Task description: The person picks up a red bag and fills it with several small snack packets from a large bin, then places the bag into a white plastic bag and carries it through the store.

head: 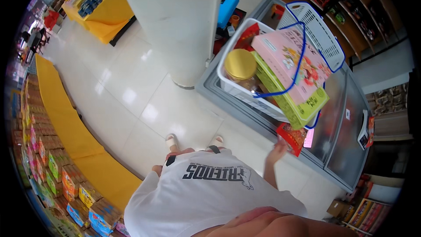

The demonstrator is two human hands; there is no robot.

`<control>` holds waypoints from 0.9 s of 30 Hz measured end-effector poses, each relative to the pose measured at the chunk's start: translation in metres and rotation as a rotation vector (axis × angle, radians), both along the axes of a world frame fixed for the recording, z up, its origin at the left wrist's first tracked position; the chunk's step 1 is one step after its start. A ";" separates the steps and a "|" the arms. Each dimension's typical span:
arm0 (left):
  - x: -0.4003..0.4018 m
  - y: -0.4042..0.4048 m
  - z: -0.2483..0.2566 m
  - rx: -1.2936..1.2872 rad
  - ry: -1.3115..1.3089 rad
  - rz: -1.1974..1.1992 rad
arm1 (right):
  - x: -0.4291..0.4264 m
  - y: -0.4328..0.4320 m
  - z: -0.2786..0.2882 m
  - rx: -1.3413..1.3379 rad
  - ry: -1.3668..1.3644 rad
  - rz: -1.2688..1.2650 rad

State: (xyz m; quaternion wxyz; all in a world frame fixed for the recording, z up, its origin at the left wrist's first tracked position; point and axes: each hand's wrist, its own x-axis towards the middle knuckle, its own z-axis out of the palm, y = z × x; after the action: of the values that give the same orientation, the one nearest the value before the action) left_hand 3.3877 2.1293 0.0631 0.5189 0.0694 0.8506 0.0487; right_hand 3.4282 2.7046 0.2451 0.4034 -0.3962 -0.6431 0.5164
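My right hand (279, 150) holds a red snack packet (292, 139) by its edge, beside the front of a grey chest freezer (260, 116). On the freezer's glass lid stands a white plastic basket (230, 84) with blue handles. Inside it are a jar with a gold lid (240, 64), a pink floral box (283, 56) and a green box (304, 109), the two boxes tilted over the rim. Another red packet (247, 36) lies at the basket's far end. My left hand (157, 170) hangs by my side, mostly hidden by the sleeve, so its fingers do not show clearly.
A second white basket (324, 36) sits behind the first. A pale column (177, 23) rises ahead of me. Along my left runs a display of stacked cartons (70, 177), edged by yellow cloth (82, 151). Shelves (329, 6) line the back right.
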 end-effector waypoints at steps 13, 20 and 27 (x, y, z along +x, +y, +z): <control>-0.260 -0.157 -0.006 0.406 0.092 1.383 | -0.293 -0.296 -0.017 -0.388 -0.353 0.958; -0.393 -0.213 0.043 0.582 0.217 1.302 | -0.418 -0.399 -0.022 -0.001 -0.221 1.019; -0.488 -0.258 0.031 0.523 0.120 1.430 | -0.579 -0.436 -0.047 -0.074 -0.498 1.302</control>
State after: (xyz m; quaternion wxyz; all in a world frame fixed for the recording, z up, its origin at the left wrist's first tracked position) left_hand 2.8992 1.8716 0.0939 0.2807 -0.3752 0.6759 0.5689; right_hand 2.8496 2.2689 0.1986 -0.1614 -0.0499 -0.8051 0.5686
